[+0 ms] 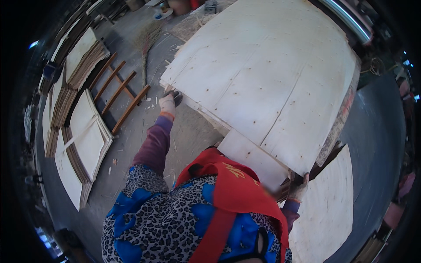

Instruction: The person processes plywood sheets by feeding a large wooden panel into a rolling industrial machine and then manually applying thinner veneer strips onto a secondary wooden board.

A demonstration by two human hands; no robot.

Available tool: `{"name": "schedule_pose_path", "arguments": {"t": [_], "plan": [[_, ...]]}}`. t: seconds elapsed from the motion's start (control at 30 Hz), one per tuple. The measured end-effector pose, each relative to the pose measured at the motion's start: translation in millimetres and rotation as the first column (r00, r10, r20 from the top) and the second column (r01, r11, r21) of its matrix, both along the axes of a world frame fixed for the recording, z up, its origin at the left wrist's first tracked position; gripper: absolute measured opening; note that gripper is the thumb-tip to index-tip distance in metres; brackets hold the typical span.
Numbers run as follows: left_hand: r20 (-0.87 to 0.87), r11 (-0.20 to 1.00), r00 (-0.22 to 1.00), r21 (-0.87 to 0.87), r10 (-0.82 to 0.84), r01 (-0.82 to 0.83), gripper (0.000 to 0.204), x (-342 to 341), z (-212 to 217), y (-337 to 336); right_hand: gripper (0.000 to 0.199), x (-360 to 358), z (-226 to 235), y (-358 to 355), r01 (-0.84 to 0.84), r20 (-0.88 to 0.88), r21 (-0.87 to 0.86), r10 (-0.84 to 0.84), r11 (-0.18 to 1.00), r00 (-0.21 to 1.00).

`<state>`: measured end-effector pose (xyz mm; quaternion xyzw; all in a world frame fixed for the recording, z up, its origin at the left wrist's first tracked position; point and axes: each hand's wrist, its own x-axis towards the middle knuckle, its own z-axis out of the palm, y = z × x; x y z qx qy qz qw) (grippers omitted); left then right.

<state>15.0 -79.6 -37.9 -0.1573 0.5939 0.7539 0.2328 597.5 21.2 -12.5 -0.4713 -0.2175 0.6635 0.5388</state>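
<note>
A large pale wood veneer sheet (263, 79), dotted with small dark knots and crossed by long seams, lies on top of a stack in front of me. My left hand (169, 103), in a pale glove with dark fingertips, is closed on its left near corner. At the right near corner my right hand (300, 187) grips the edge, its fingers partly hidden by the sheet. Beneath the near edge a smaller veneer piece (252, 160) sticks out toward my body. Another pale sheet (326, 210) lies lower down, right of my right hand.
Stacks of veneer (90, 136) stand on the floor at the left. Beside them are a wooden slatted frame (120, 90) and a twig broom (147, 39). A metal tube (346, 19) runs at the far right. Wood scraps litter the grey floor (131, 153).
</note>
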Motion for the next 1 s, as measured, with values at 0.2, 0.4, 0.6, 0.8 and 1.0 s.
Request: {"name": "schedule_pose_path", "arguments": {"t": [0.2, 0.4, 0.6, 0.8, 1.0], "plan": [[-0.047, 0.994, 0.993, -0.029, -0.108, 0.107, 0.024, -19, 4, 19, 0.046, -7, -16, -4, 0.035, -0.011, -0.069, -0.036, 0.997, 0.999], [-0.406, 0.953, 0.888, -0.285, -0.214, 0.099, 0.018, -19, 56, 43, 0.044, -28, 9, 17, 0.156, 0.214, -0.115, -0.129, 0.981, 0.968], [-0.301, 0.979, 0.937, -0.145, -0.179, 0.140, 0.019, -36, 70, 128, 0.031, -63, 46, 88, 0.267, 0.230, 0.068, -0.275, 0.961, 0.933], [-0.328, 0.991, 0.935, -0.036, -0.133, 0.129, 0.022, -79, 97, 208, 0.024, -95, 78, 146, 0.244, 0.257, 0.217, -0.296, 0.945, 0.920], [-0.308, 0.979, 0.933, 0.024, -0.187, 0.205, 0.017, -114, 149, 308, 0.022, -119, 121, 243, 0.224, 0.410, 0.305, -0.340, 0.925, 0.847]]}}
